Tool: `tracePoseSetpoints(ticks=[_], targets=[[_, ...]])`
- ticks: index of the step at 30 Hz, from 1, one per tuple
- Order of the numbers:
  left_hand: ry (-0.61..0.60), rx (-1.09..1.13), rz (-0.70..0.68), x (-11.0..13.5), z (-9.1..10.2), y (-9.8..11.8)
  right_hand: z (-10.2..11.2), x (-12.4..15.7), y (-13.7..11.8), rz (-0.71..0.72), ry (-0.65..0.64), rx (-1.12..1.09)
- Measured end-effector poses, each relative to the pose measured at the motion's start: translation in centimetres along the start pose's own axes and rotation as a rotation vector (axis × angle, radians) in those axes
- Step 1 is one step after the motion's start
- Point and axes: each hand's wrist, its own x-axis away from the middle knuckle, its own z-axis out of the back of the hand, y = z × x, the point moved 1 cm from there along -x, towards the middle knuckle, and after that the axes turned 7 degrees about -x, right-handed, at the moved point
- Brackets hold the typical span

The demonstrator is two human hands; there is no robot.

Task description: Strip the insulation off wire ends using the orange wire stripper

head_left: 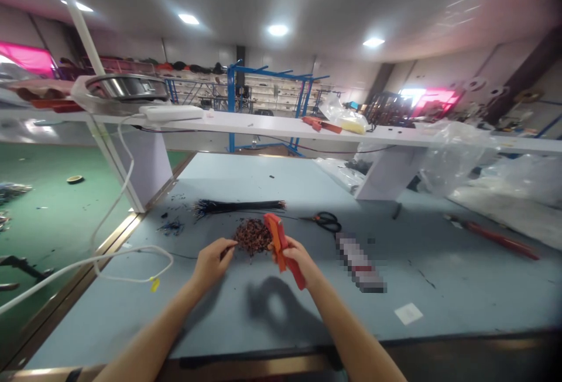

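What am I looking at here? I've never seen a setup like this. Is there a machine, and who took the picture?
No robot here, just a person's two bare hands. The single picture comes from a camera on that person's head, looking forward and down.

The right hand grips a red tool. The left hand is beside a pile of small brownish pieces; whatever its fingers pinch is too small to tell.

On the table, beyond the pile, lies a bundle of dark wires. Black-handled scissors lie to the right, a white cable to the left.
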Motion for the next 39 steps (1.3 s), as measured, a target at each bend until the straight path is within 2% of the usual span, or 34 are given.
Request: tracePoseSetpoints(ticks=[3,7,11,17,20,23,27,32,39], targets=[[-0.015,0.013,0.005,0.1,-0.1,0.1,-0.1,-0.1,0.6,-0.088,0.035,-0.223],[0.001,0.019,-0.010,-0.1,0.0,0.2,-0.2,-0.1,1.0,-0.169,0.055,-0.351],[0.039,0.031,-0.002,-0.3,0.1,-0.3,-0.4,0.0,1.0,-0.174,0.052,-0.368],[0.059,0.099,0.018,-0.4,0.0,-0.6,-0.9,0.1,1.4,-0.176,-0.018,-0.355],[0.094,0.153,0.095,-0.5,0.0,-0.2,-1.3,0.4,1.6,-0.205,-0.078,-0.339],[0.114,0.194,0.253,-0.6,0.0,0.4,-1.8,0.8,1.8,-0.235,-0.125,-0.299],[0.100,0.338,0.410,-0.5,0.1,1.4,-2.1,1.0,2.2,-0.288,-0.133,-0.267],[0.050,0.581,0.475,-0.2,0.1,2.9,-2.2,1.0,2.7,-0.362,-0.095,-0.288],[-0.088,0.753,0.482,0.8,-0.6,3.9,-2.6,1.5,3.2,-0.486,-0.057,-0.394]])
